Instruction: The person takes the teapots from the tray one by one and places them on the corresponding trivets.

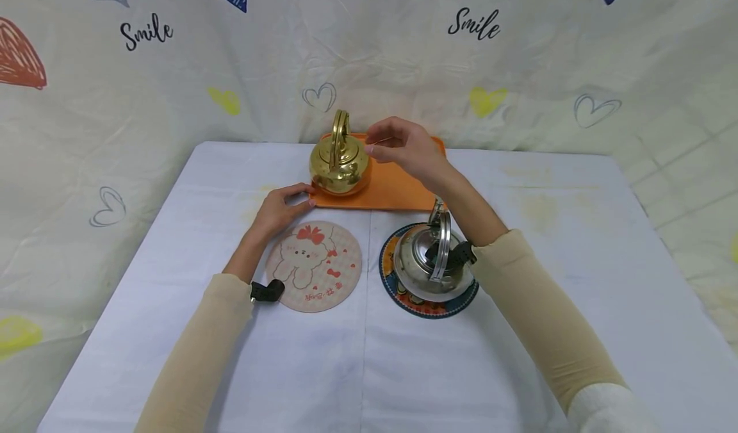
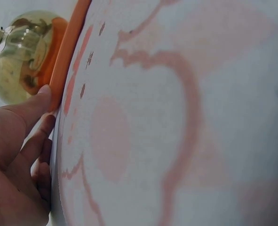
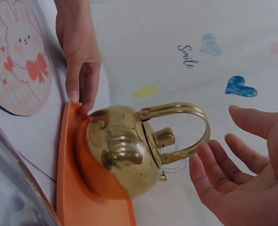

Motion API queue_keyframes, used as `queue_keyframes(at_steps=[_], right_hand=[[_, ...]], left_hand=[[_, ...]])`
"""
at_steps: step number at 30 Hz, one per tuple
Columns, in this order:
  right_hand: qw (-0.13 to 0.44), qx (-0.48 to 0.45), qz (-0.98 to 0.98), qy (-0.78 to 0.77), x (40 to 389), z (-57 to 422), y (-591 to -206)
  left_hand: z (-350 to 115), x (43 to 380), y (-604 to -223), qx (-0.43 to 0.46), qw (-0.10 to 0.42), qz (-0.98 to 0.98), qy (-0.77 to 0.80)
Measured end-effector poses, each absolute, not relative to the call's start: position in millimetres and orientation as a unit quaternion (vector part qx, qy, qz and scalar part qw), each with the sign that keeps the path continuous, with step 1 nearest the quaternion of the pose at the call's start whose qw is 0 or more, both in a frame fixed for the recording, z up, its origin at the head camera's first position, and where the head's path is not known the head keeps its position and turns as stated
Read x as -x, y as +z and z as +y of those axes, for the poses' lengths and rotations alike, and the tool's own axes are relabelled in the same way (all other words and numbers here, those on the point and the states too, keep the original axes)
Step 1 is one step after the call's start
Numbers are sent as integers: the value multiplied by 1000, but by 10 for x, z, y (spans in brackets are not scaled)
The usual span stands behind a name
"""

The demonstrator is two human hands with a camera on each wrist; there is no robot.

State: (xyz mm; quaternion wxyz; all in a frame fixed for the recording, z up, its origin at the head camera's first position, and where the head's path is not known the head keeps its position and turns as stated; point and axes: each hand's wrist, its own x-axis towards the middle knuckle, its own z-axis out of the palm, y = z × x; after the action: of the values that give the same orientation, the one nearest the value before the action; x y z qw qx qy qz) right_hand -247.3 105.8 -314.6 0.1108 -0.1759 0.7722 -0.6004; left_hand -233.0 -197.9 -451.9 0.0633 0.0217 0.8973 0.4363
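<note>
A shiny gold kettle point(image 1: 339, 169) with an arched handle stands upright on the left part of an orange tray point(image 1: 400, 182). My left hand point(image 1: 278, 212) pinches the tray's near left corner between thumb and fingers, as the left wrist view shows from close by. Beside the kettle's handle point(image 3: 201, 123), my right hand point(image 1: 408, 150) is raised with its fingers spread and loosely bent. Nothing is held in it; whether a fingertip touches the handle I cannot tell. The kettle's spout is not clearly seen.
A silver kettle point(image 1: 412, 263) stands on a round dark patterned mat point(image 1: 389, 285), under my right forearm, which partly covers it. Left of it lies a round pink rabbit mat point(image 1: 314, 269). A printed curtain point(image 1: 392, 42) hangs behind the white-covered table point(image 1: 305, 369).
</note>
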Motion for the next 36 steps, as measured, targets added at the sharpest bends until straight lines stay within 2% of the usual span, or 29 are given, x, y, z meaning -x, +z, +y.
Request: queue_keyframes(at_steps=[36], right_hand=[[153, 178, 783, -575, 2540, 838, -3151]], left_hand=[[-1982, 2311, -4505, -27, 61, 896, 439]])
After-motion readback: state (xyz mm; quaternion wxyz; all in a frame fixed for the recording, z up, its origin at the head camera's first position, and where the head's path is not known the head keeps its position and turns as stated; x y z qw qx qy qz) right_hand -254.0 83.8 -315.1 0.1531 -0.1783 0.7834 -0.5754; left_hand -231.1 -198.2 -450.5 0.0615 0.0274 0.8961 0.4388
